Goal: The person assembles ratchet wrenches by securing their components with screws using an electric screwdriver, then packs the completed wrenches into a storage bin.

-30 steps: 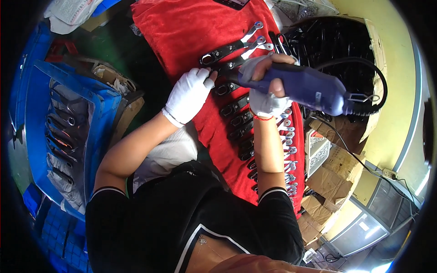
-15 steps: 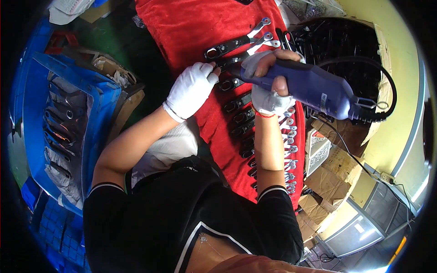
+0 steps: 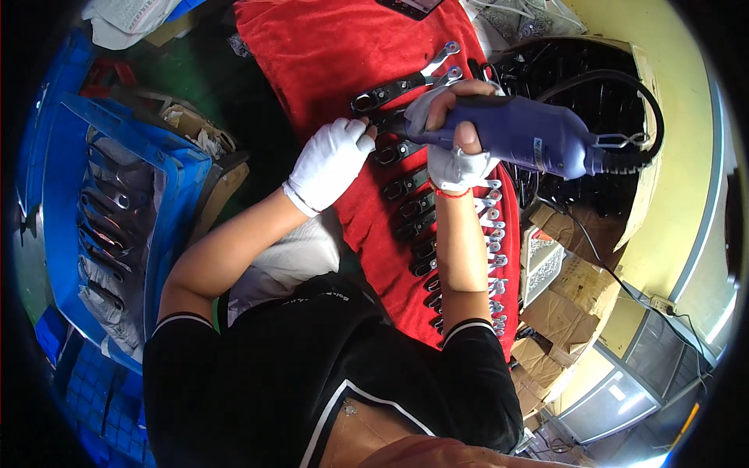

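- Head view, left arm: the elbow is bent out to the side and the forearm slants up and rightward. The left hand, in a white glove with bare fingertips, has its fingers curled at the near end of a dark part; I cannot tell whether they pinch it.
- Head view, right arm: the forearm stands nearly straight up over the red cloth. The right hand (also gloved, a red band at its wrist) wraps around the purple power tool.
- The tool lies across the picture above the cloth, its tip just right of the left fingertips, at the dark part.
- Counted: two hands, one power tool, one dark part at its tip, one black-and-silver handle just beyond.
- More handles line the cloth below; the right forearm hides some, so no sure count.
- One blue crate at left contains at least four dark pieces.
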### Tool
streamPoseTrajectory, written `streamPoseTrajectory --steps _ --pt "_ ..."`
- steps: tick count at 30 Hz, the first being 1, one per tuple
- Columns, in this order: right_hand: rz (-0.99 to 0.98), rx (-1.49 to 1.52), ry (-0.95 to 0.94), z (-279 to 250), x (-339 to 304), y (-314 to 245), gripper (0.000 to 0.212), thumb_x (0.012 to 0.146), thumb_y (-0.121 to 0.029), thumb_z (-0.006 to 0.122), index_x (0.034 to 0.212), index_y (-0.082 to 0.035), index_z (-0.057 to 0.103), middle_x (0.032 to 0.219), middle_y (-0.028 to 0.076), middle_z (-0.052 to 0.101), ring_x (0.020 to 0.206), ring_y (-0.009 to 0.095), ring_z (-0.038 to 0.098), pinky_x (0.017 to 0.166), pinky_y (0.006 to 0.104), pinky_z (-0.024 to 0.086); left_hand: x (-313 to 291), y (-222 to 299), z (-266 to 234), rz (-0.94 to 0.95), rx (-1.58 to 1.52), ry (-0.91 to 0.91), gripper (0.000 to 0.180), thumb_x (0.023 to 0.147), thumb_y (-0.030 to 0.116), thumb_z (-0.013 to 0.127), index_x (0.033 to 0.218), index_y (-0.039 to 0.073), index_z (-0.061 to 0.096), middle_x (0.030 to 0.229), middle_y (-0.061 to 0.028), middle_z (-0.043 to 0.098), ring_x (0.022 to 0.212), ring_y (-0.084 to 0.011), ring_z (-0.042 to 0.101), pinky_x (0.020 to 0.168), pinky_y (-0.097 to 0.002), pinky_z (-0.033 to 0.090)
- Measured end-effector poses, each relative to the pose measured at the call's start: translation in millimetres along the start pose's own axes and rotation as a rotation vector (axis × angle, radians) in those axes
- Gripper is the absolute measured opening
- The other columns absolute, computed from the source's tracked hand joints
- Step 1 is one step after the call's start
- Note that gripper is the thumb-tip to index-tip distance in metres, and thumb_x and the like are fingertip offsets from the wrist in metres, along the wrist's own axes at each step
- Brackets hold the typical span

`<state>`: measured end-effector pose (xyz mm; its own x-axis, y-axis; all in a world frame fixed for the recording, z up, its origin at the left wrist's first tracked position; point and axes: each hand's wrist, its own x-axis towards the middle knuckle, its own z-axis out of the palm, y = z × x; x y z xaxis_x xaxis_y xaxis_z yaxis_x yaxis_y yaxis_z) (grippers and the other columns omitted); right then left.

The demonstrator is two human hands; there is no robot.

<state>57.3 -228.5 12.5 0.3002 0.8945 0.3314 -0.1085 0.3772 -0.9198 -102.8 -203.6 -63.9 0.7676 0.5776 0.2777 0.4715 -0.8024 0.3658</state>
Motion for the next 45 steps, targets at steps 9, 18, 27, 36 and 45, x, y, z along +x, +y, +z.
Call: streamPoseTrajectory --steps 9,18,27,36,45 --pt "-0.291 -0.082 0.164 -16.0 35.1 -4.1 0.045 0.081 -0.030 0.058 0.113 0.000 0.044 0.068 0.011 0.050 0.053 0.023 0.049 0.056 0.0408 0.045 20.0 -8.8 -20.5 -0.013 -0.023 0.063 0.036 0.076 0.020 0.063 0.111 0.011 0.058 0.110 -0.0034 0.055 0.093 -0.0208 0.052 0.074 -0.0345 0.045" --pt "-0.232 -0.055 0.152 -22.5 42.0 12.7 0.046 0.081 -0.029 0.058 0.113 0.000 0.043 0.068 0.012 0.050 0.054 0.024 0.049 0.058 0.0417 0.045 35.3 -25.1 -9.7 -0.016 -0.002 -0.054 0.033 0.081 0.012 0.051 0.113 0.011 0.058 0.110 -0.0035 0.055 0.096 -0.0208 0.052 0.079 -0.0337 0.045" --pt "-0.222 -0.017 0.163 -25.2 47.6 13.4 0.043 0.081 -0.028 0.058 0.111 0.000 0.044 0.067 0.012 0.050 0.055 0.024 0.050 0.057 0.0399 0.046 38.3 -20.8 -8.9 -0.029 0.007 -0.081 0.034 0.081 0.011 0.049 0.114 0.009 0.057 0.109 -0.0067 0.055 0.093 -0.0221 0.052 0.079 -0.0336 0.045" --pt "-0.165 0.023 0.070 -11.8 47.6 14.5 0.044 0.076 -0.023 0.067 0.105 0.003 0.048 0.068 0.012 0.051 0.057 0.020 0.050 0.054 0.0322 0.044 37.1 -16.0 -6.7 -0.064 0.070 -0.080 0.034 0.080 0.010 0.050 0.113 0.010 0.057 0.108 -0.0072 0.056 0.087 -0.0217 0.052 0.074 -0.0341 0.045" --pt "-0.166 0.118 0.099 2.0 31.4 4.9 0.048 0.077 -0.026 0.065 0.111 0.001 0.045 0.067 0.012 0.050 0.056 0.022 0.050 0.054 0.0347 0.044 31.4 -22.8 3.4 -0.024 0.085 0.064 0.030 0.079 0.012 0.052 0.108 0.012 0.059 0.111 -0.0045 0.057 0.089 -0.0209 0.053 0.073 -0.0326 0.046"
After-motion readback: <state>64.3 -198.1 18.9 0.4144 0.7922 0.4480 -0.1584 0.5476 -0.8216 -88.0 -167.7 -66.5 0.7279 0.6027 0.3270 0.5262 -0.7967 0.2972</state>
